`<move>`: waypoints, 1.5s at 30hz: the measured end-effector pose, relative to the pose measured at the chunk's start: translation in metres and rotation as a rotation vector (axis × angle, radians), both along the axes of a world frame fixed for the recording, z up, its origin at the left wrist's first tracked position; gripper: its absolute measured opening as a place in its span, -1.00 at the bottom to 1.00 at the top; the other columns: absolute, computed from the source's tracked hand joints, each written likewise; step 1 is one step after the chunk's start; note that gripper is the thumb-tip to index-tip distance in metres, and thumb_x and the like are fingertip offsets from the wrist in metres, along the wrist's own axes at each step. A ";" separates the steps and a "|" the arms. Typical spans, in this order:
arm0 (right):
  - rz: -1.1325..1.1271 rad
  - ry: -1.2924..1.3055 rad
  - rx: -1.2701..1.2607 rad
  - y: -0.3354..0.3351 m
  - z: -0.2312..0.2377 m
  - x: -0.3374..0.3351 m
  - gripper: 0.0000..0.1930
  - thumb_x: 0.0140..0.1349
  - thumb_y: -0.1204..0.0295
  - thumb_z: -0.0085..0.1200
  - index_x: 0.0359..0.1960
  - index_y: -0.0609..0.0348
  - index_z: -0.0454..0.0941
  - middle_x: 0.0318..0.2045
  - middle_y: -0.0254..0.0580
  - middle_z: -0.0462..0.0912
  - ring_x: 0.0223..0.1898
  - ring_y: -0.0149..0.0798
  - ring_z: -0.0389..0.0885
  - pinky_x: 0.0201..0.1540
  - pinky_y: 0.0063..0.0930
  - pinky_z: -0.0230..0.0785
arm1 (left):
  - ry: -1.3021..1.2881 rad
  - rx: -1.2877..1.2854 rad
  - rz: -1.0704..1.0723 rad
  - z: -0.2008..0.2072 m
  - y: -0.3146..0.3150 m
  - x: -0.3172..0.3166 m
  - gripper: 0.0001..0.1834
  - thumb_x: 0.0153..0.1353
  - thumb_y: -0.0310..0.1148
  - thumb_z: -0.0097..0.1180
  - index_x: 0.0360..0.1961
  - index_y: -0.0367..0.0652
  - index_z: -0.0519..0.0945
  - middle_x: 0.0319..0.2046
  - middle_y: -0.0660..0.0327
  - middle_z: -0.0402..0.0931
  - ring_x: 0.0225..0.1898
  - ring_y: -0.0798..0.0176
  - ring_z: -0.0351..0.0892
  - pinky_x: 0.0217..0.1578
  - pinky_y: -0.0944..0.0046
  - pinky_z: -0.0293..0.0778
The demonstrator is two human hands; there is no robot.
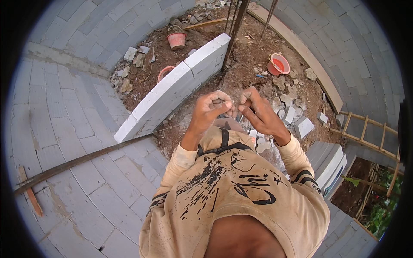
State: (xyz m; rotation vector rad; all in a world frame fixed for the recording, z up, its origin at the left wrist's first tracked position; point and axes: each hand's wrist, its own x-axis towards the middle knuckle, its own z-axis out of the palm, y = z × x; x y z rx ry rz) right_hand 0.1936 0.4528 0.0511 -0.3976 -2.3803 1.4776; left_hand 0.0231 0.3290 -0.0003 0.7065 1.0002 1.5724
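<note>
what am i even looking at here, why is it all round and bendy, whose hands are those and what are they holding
This is one picture from a wide fisheye camera worn on a person's head, looking down. That lens bends straight edges toward the rim. No machine is involved: the person's own two bare hands work in front of the chest.

The left hand and right hand are raised close together, fingers pinched on something small and thin; it is too small to tell what. A fine string seems to run off from them toward the left.

Below is bare soil with broken block pieces, a low row of white blocks, two red buckets, and grey block walls around. A wooden ladder lies at right.
</note>
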 end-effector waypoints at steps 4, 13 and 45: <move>0.008 -0.016 0.036 0.000 -0.002 0.000 -0.77 0.42 0.49 0.01 0.00 0.20 0.26 -0.45 -0.01 0.59 -0.49 -0.12 0.53 -0.36 -0.29 0.33 | 0.027 -0.042 -0.035 0.002 -0.001 0.000 -0.87 0.29 -0.45 0.22 -0.23 -0.30 0.62 -0.34 0.24 0.62 -0.33 0.43 0.57 -0.25 0.40 0.48; 0.067 0.031 0.125 0.000 -0.009 -0.009 -0.54 0.25 0.67 -0.08 0.21 0.16 0.40 -0.37 0.03 0.69 -0.32 0.13 0.72 -0.22 -0.17 0.51 | 0.138 -0.045 0.022 0.001 0.001 -0.005 -0.87 0.25 -0.45 0.24 -0.24 -0.32 0.65 -0.38 0.26 0.63 -0.34 0.47 0.56 -0.28 0.42 0.47; -0.241 0.276 0.422 0.010 -0.058 0.005 -0.74 0.17 0.51 0.22 -0.16 0.29 0.44 -0.30 0.05 0.53 -0.29 0.26 0.60 -0.25 0.04 0.43 | 0.651 0.029 0.034 -0.025 0.043 0.005 -0.93 0.19 -0.58 0.02 -0.45 -0.31 0.47 -0.51 0.22 0.45 -0.45 0.35 0.41 -0.36 0.34 0.39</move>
